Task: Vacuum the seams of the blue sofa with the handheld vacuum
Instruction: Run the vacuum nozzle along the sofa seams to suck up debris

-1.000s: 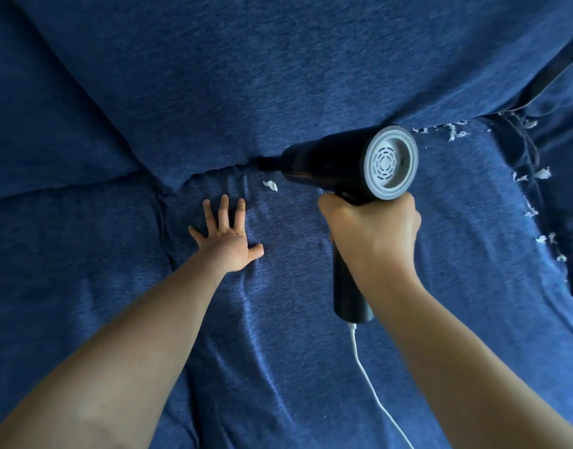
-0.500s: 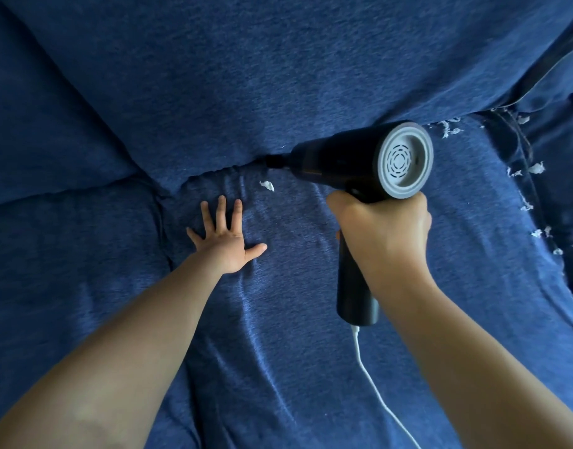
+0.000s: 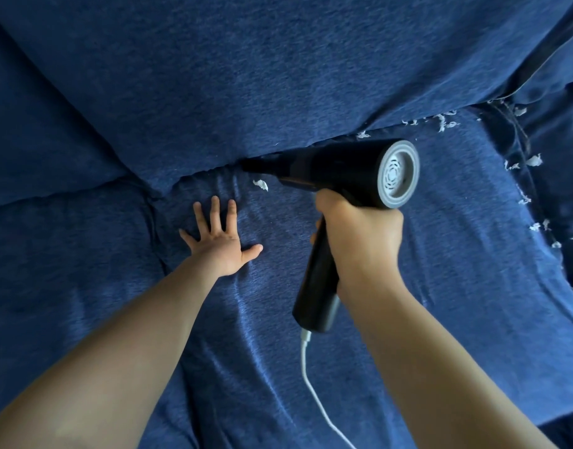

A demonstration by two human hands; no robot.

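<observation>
We grip the black handheld vacuum (image 3: pixel 337 166) in our right hand (image 3: pixel 359 234), nozzle in the blue fabric sofa's (image 3: pixel 278 76) centre-frame back seam; left hand (image 3: pixel 218 243) pressed flat, fingers spread. White paper scraps (image 3: pixel 440 121) upper right remain: roughly halfway.

No legible text, label, brand, number or sign is presented on any surface. The handheld vacuum (image 3: pixel 337 170) and the blue sofa (image 3: pixel 278 76) are shown unmarked.
</observation>
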